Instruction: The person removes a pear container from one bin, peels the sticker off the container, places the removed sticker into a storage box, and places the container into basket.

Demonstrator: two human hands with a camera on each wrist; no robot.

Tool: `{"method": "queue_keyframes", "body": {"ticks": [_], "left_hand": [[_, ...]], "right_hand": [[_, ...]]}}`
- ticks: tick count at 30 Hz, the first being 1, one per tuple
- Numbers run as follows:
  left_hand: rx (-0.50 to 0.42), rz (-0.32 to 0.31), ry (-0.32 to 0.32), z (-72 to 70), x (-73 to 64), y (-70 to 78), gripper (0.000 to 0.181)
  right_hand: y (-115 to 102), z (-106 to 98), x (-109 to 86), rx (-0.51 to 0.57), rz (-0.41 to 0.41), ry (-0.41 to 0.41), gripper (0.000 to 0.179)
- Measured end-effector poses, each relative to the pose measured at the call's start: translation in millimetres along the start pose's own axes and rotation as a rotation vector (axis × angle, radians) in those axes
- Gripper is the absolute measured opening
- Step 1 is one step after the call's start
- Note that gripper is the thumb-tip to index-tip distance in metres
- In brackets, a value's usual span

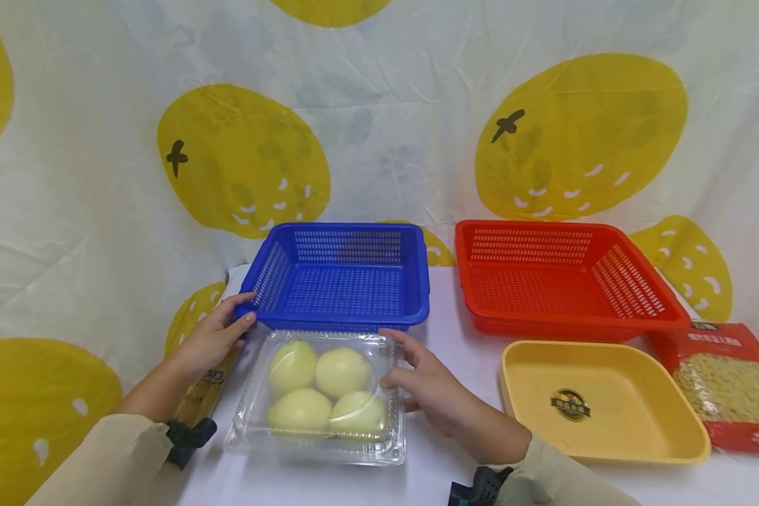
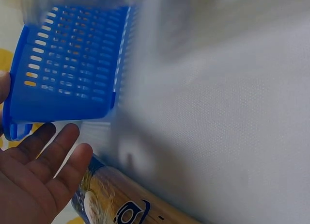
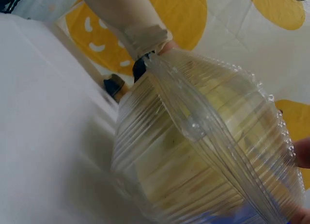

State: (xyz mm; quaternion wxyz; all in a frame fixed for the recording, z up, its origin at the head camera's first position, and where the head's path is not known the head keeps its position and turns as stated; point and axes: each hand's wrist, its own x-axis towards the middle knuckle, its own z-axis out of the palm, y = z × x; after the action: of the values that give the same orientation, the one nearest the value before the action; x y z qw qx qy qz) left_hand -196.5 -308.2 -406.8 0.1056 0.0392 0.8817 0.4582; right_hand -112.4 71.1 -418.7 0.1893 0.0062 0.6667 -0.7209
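In the head view my right hand (image 1: 433, 386) holds a clear plastic fruit box (image 1: 256, 422) by its right side, thumb on the lid and fingers at the far corner. Several round, pale yellow-green fruits (image 1: 344, 372) sit inside the closed box. The box hangs tilted over the white table, its ribbed side (image 3: 193, 156) filling much of the right wrist view. My left hand (image 1: 205, 344) grips the near left corner of a blue basket (image 1: 348, 292), index finger over the rim. Its other fingers (image 2: 70, 173) stretch out below the rim in the left wrist view.
Right of the blue basket stands a red basket (image 1: 525, 292). In front of it lie a yellow tray (image 1: 645, 411) and a red packet of pale food (image 1: 727, 379). A golden-brown printed packet (image 2: 131, 197) lies below my left hand. A fruit-patterned curtain (image 1: 405, 161) hangs behind.
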Motion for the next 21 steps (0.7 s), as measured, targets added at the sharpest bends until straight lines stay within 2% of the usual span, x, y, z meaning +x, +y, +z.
{"method": "queue_keyframes", "body": {"ticks": [9,18,21], "left_hand": [[-0.006,0.012,0.033,2.1,1.1,1.5,0.063],[-0.036,0.002,0.101,7.8,1.1,-0.6,0.061],[-0.054,-0.015,0.146,11.2,0.2,-1.3,0.060]], "right_hand": [[-35.1,-19.4,-12.3,0.006,0.001,-0.021,0.079],[-75.1,-35.5,-6.6,-0.077,0.012,-0.051,0.081],[-86.2,-40.1,-1.8,-0.099,0.014,-0.058,0.083]]}}
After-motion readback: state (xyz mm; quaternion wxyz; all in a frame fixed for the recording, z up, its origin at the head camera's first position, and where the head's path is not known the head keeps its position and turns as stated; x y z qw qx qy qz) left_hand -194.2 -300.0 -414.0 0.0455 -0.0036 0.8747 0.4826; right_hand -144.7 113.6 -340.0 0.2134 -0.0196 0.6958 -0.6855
